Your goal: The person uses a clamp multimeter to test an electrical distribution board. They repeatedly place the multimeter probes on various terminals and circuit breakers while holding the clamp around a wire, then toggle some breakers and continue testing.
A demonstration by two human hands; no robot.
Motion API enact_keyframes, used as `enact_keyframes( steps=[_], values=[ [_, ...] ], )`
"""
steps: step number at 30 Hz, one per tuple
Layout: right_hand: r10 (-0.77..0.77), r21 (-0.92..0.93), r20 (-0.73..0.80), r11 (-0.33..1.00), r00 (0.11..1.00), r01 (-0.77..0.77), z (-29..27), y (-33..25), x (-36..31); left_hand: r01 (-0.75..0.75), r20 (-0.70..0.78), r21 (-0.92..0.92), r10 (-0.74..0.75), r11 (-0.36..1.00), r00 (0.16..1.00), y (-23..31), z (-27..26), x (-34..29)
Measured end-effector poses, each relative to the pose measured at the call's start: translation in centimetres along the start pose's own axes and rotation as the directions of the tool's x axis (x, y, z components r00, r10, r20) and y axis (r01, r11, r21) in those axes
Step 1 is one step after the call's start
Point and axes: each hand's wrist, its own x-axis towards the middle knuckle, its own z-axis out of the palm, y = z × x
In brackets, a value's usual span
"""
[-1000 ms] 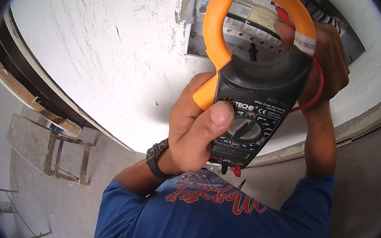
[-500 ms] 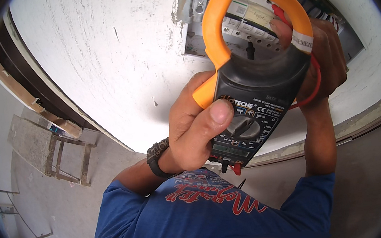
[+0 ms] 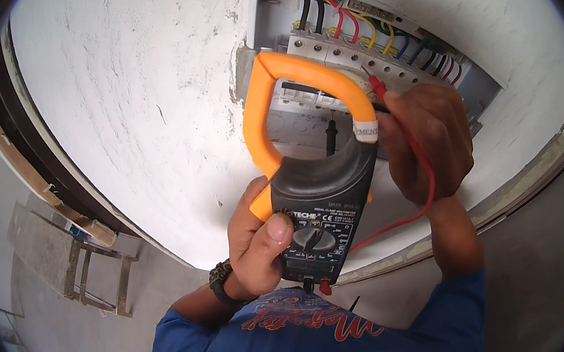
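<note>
My left hand is wrapped round the black body of a clamp meter, thumb beside its dial. The meter's orange jaw stands up in front of an electrical panel. Between the fingers of my right hand is a red test probe, its metal tip at the upper part of the breaker row. A red lead runs from it down behind the meter. Through the jaw's opening a black test probe shows, its tip at the breakers' lower edge. The meter hides what supports it.
Black, red, yellow and blue wires enter the breakers from above. The panel box is recessed in a rough white wall. A worn wooden stool lies at the left, near a dark door frame.
The view has shifted, and the stool now sits lower in it. The clamp meter has moved left and down, uncovering more breakers and wires. My right hand still holds the red probe.
</note>
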Motion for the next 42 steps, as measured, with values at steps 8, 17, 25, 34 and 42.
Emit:
enact_keyframes(
  steps=[8, 17, 25, 34, 42],
  values=[
    [0.046, -0.035, -0.003, 0.998, 0.999, -0.046, -1.3, 0.1, -0.7, 0.06, 0.008, -0.037, -0.06, 0.998, 0.998, 0.1, 0.0, -1.6],
    [0.085, 0.003, 0.032, 0.996, 0.996, -0.085, -1.1, 0.2, -1.1, 0.059, 0.024, -0.159, -0.056, 0.986, 0.998, -1.3, 1.1, -1.3],
    [0.081, 0.009, 0.063, 0.997, 0.995, -0.082, -1.4, 0.2, -1.2, -0.016, 0.075, -0.085, 0.023, 0.996, 0.997, -2.7, 0.9, -0.3],
    [0.086, -0.002, 0.049, 0.996, 0.995, -0.086, -1.3, 0.2, -0.8, -0.008, 0.1, -0.084, 0.016, 0.996, 0.995, -2.5, 1.0, 0.4],
    [0.075, -0.049, 0.044, 0.996, 0.996, -0.073, -0.8, 0.5, -0.7, 0.049, 0.074, -0.106, -0.041, 0.993, 0.996, -1.5, 1.4, 0.3]
  ],
)
